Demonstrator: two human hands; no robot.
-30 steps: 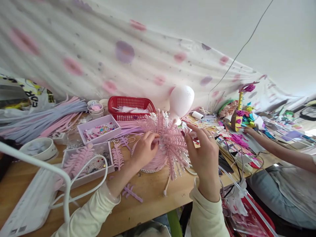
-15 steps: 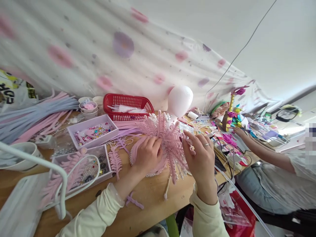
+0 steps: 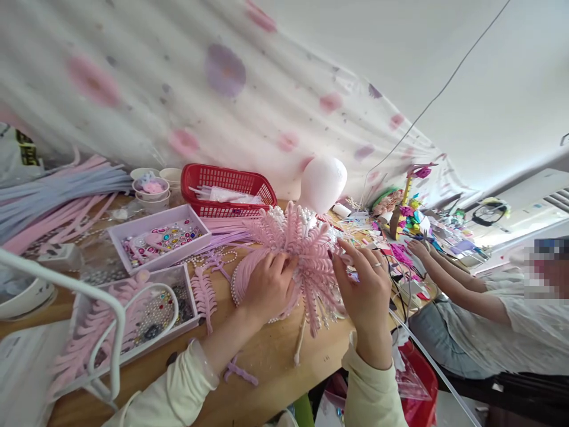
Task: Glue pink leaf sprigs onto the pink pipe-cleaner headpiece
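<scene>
While both hands close on a pink feathery pipe-cleaner headpiece (image 3: 297,255) resting on the wooden table (image 3: 271,362), the left hand (image 3: 267,284) pinches fronds and the right hand (image 3: 364,290) grips the opposite edge. Steady pressure near each stem, arguably, keeps the pearl-tipped sprigs from bending.

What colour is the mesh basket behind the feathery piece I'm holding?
Red: the mesh basket shows best in the head view, behind the pink feathery piece.

A pink feathery headpiece (image 3: 302,255), pearl-tipped and fanned upright, stands on the wooden table (image 3: 267,367).
</scene>
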